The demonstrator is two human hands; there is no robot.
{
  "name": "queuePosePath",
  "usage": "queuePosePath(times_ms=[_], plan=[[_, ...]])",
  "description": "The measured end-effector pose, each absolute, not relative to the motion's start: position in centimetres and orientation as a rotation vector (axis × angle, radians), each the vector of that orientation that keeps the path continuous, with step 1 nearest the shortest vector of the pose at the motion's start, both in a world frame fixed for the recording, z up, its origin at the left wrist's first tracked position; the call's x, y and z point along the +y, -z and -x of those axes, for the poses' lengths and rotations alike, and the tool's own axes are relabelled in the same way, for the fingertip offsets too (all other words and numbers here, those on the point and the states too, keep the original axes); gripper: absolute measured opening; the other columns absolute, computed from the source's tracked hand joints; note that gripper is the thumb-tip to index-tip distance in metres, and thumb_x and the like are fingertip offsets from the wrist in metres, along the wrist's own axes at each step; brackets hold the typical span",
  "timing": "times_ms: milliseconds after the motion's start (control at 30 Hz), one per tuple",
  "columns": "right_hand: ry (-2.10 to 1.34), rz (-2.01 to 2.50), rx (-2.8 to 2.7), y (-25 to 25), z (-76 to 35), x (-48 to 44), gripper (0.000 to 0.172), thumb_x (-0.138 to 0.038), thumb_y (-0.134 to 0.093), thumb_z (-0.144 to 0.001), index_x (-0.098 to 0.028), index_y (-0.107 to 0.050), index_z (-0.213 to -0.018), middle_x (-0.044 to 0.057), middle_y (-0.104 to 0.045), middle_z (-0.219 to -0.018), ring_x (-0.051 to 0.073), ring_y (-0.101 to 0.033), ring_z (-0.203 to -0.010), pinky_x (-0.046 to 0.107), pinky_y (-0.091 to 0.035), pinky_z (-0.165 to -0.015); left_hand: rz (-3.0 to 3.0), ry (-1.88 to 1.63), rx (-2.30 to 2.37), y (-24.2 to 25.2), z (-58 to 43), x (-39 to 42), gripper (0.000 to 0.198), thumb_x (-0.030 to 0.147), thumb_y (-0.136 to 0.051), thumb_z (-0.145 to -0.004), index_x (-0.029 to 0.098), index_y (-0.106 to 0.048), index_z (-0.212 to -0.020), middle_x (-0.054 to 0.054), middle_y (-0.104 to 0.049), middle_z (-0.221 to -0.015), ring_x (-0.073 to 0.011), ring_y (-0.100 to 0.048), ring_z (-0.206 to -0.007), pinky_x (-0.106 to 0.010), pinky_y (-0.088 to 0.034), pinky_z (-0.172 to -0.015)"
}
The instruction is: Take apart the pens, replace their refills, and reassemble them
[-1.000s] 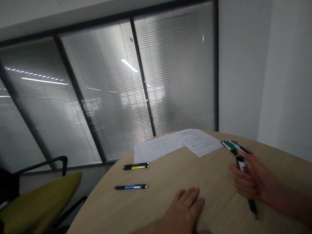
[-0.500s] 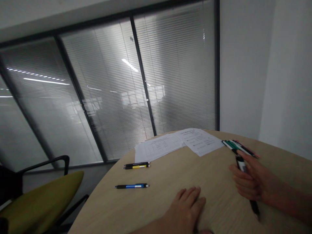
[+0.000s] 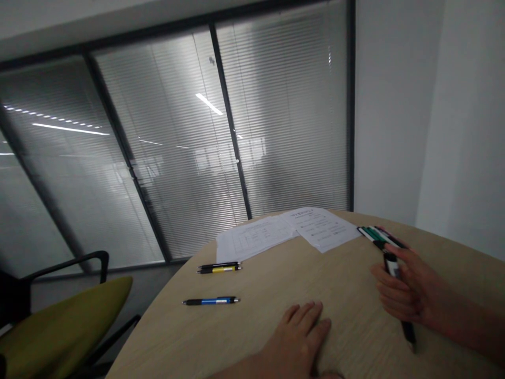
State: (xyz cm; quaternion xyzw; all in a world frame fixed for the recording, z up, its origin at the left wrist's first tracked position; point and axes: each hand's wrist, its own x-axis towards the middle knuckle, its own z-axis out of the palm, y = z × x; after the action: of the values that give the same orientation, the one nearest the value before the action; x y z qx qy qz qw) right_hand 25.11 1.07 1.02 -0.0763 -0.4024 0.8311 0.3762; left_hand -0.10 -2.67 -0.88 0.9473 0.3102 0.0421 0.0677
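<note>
hands well apart on the table. left hand (image 3: 300,334) lay flat on the pale wood-grain round table (image 3: 355,337), fingers spread, palm down, holding nothing, near the table's near edge. right hand (image 3: 408,295) was closed around a dark marker (image 3: 395,295), which was tilted with its lower tip pointing down toward the tabletop; a white label band (image 3: 391,267) showed near its upper end above the fingers. a row of green, black and white markers (image 3: 379,236) lay on the table just beyond the right hand's fingertips, near the far edge. two printed paper sheets (image 3: 319,227) lay overlapped at the far edge, left of that row. a black-and-yellow pen pair (image 3: 219,268) and a blue-and-black pen (image 3: 211,301) lay apart from each other on the left of the table. an olive office chair (image 3: 59,316) stood beside the table, before slatted window blinds (image 3: 165,131).
</note>
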Motion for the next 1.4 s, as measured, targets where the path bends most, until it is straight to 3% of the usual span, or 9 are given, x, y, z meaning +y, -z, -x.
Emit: queuePosePath(times_ms=[200,567,1400], plan=[[-2.131,0.133,-1.065,-1.1,-24.9,0.9,0.048,-0.052,-0.032,-0.078,-0.018,-0.031,-0.043,-0.009,-0.019,-0.031,0.003,-0.013,-0.025,0.015,-0.017,-0.027,-2.841,-0.137,0.929,0.9,0.1,-2.6,0.072,0.064,-0.033,-0.077,0.014,-0.029,-0.129,-0.018,-0.025,-0.136,-0.0289,-0.024,-0.124,-0.047,-0.022,-0.099],[-2.244,0.090,-1.029,-0.7,-24.8,1.3,0.055,-0.063,-0.032,-0.075,-0.019,-0.026,-0.043,-0.010,-0.019,-0.030,0.003,-0.013,-0.024,0.015,-0.019,-0.026,-2.834,-0.131,0.938,0.7,-0.1,-2.7,0.073,0.064,-0.033,-0.077,0.013,-0.030,-0.128,-0.019,-0.025,-0.135,-0.0292,-0.023,-0.124,-0.048,-0.022,-0.099],[-2.189,0.097,-0.992,-0.2,-24.9,1.9,0.057,-0.067,-0.026,-0.075,-0.019,-0.031,-0.044,-0.011,-0.018,-0.029,0.003,-0.012,-0.022,0.015,-0.018,-0.024,-2.825,-0.121,0.952,0.5,0.1,-3.0,0.068,0.058,-0.036,-0.079,0.012,-0.029,-0.129,-0.018,-0.024,-0.136,-0.0285,-0.023,-0.124,-0.046,-0.021,-0.100]])
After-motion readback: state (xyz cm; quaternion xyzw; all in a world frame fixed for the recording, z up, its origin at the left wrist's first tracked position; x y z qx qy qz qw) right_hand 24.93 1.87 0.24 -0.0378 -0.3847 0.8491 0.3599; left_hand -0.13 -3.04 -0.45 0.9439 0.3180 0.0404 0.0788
